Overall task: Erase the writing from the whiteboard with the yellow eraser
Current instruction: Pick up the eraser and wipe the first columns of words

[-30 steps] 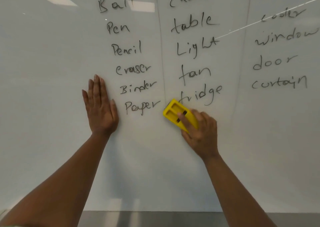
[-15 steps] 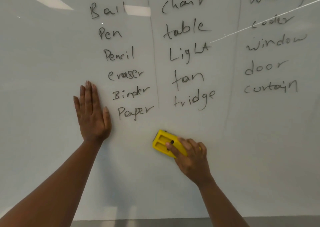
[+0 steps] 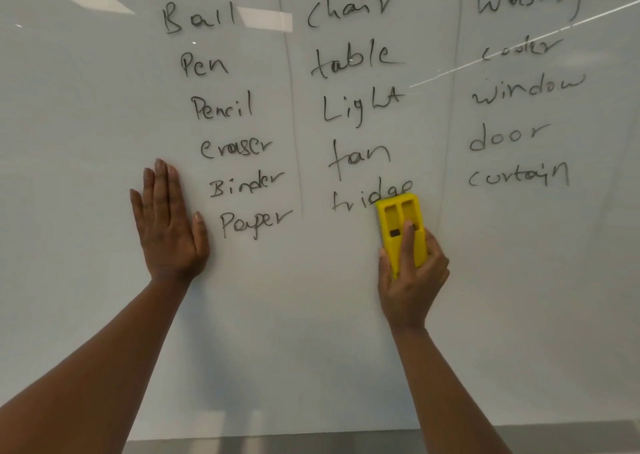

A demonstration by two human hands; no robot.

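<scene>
A whiteboard fills the view, with three columns of black handwritten words. My right hand grips the yellow eraser and presses it upright against the board. The eraser's top covers the lower right end of the word "fridge" in the middle column. My left hand lies flat on the board with its fingers pointing up, just left of the words "Binder" and "Paper".
Thin vertical lines separate the columns. The right column holds "door" and "curtain". The board's lower half below the words bears no writing. A grey ledge runs along the bottom edge.
My right hand has moved the eraser up and to the right, from below the middle column onto the end of "fridge", and turned it upright. My left hand has stayed flat on the board.
</scene>
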